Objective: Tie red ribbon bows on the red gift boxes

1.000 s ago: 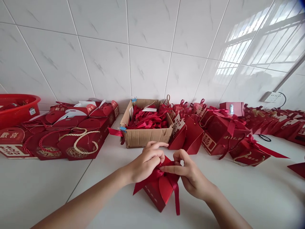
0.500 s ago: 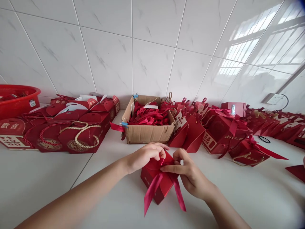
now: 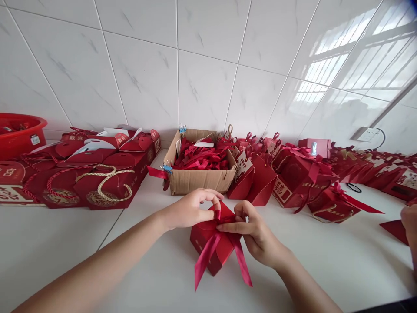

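Observation:
A small red gift box [image 3: 211,248] stands on the white table in front of me, with a shiny red ribbon [image 3: 207,256] knotted or looped at its top. Two ribbon tails hang down its near side. My left hand [image 3: 192,211] pinches a loop of the ribbon between thumb and fingers above the box's top. From the other side, my right hand [image 3: 256,232] is closed on the ribbon, its index finger pressing at the knot. The exact shape of the knot is partly hidden by my fingers.
Behind the box sits a cardboard carton [image 3: 202,180] full of red ribbons. Larger red boxes with rope handles [image 3: 107,182] and a red basin [image 3: 19,134] stand left. Many red gift boxes [image 3: 302,180] line the right. Another person's hand [image 3: 409,226] shows at the right edge, by a red piece.
My left fingers have shifted slightly, and more of the ribbon loop shows between them. The view has turned a little right, and more of the other person's hand is visible.

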Available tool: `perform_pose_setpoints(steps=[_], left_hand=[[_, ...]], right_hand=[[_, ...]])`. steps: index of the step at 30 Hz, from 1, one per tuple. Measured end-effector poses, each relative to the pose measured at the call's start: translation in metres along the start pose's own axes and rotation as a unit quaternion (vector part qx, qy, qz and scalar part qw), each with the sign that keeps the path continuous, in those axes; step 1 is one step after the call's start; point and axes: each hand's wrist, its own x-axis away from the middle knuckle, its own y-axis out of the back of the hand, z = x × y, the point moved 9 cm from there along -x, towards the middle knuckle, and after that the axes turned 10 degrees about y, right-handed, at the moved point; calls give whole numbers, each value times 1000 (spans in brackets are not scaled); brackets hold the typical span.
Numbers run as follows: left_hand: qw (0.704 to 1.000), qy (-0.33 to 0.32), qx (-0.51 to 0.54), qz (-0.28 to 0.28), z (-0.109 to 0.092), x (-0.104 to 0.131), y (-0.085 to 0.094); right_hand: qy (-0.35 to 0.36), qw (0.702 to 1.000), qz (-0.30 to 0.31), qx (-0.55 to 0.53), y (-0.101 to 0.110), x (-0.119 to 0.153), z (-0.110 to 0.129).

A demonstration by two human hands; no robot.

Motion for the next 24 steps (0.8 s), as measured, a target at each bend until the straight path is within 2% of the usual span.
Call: perform_pose_setpoints(steps=[6, 13, 19, 24], left_hand=[[998, 68, 2, -12, 10, 0, 2], [990, 105, 76, -48, 23, -4, 4], [996, 77, 25, -25, 9, 2, -1], [996, 75, 37, -7, 5, 3, 1]], right_hand=[[2, 1000, 0, 11, 0, 1, 0], [2, 1000, 9, 15, -1, 0, 0], [1, 1000, -11, 1, 2, 0, -1], [7, 1000, -21, -7, 4, 1, -1]])
